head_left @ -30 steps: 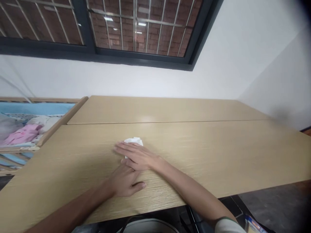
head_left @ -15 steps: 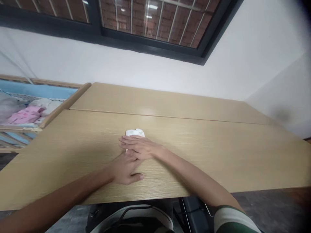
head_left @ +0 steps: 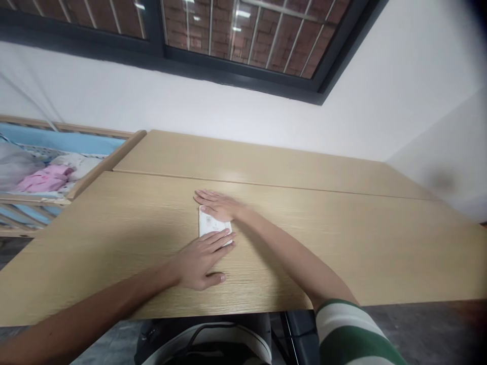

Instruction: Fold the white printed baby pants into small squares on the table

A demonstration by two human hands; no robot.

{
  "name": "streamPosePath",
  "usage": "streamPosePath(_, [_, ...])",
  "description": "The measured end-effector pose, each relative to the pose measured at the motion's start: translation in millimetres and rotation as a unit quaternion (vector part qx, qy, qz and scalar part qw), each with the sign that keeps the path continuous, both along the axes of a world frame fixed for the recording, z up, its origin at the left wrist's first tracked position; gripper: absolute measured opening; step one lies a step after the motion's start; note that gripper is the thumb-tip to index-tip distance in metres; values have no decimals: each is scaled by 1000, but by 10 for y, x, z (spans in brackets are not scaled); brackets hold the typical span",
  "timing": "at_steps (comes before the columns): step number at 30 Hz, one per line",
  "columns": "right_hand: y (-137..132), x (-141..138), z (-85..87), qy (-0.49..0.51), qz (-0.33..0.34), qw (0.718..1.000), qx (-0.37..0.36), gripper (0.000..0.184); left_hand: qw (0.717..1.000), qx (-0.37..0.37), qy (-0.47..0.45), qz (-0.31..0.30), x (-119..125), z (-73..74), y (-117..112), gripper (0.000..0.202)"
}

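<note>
A small folded white piece [head_left: 210, 224] with a faint print lies flat on the wooden table [head_left: 323, 233]; whether it is a cloth or a diaper I cannot tell. My left hand [head_left: 201, 262] rests open at its near edge, fingertips on its lower right part and thumb stretched out on the tabletop. Across its far edge lies my right hand [head_left: 216, 205], flat and open, its thumb on the white piece and its other fingers reaching past it onto the wood. Both hands press from above and grip nothing.
Left of the table stands a wooden crib [head_left: 87, 172] holding a pink cloth [head_left: 47, 178] and other bedding. A barred window [head_left: 243, 35] is in the white wall behind. Below the near edge is a black chair [head_left: 300, 334].
My right hand has slid away from me, off my left fingers, to the far edge of the white piece. More of the piece shows between my hands. My left hand stays nearly in place.
</note>
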State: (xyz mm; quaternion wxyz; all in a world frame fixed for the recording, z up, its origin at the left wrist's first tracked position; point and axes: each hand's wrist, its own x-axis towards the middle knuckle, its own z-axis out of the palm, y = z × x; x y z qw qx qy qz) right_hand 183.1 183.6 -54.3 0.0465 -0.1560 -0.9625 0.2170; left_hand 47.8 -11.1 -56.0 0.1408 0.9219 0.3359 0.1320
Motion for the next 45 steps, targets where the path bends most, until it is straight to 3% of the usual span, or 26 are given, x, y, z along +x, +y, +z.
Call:
streamPosePath(4, [-3,-14,-20,21,-13,1000,-1,61,1000,9,-2,0,4,-6,-5,80])
streamPosePath(8, [-54,23,65,59,-30,998,-14,60,999,32,-23,-8,2,-28,1,79])
streamPosePath(11, [-69,141,143,120,-103,987,-20,61,993,83,-79,5,-49,2,32,57])
streamPosePath(13, [-64,260,155,184,-195,963,-34,61,982,125,-135,51,-122,52,83,33])
streamPosePath(15, [-62,382,122,246,-281,925,-63,58,962,149,-180,139,-223,108,158,16])
streamPosePath(17, [-80,478,61,284,-338,892,-100,52,935,149,-204,248,-334,143,243,21])
streamPosePath(19, [-133,530,-4,298,-353,876,-139,44,915,118,-204,326,-429,145,321,29])
streamPosePath(22, [-275,527,-81,294,-302,887,-189,34,912,24,-161,376,-491,96,397,35])
streamPosePath(25, [-443,468,-131,282,-266,906,-168,28,912,-32,-114,393,-461,38,428,40])
streamPosePath(29, [-626,388,-160,270,-280,916,-96,26,916,-47,-90,388,-401,10,438,43])
streamPosePath(35, [-957,340,-124,231,-362,901,-58,31,919,-66,-99,376,-397,53,379,35])
streamPosePath(40, [-1481,352,-110,211,-422,880,-58,37,917,-78,-148,361,-277,3,116,38])
streamPosePath(45, [-2010,424,-79,199,-386,899,-61,42,899,-71,-228,368,-173,-133,-306,43])
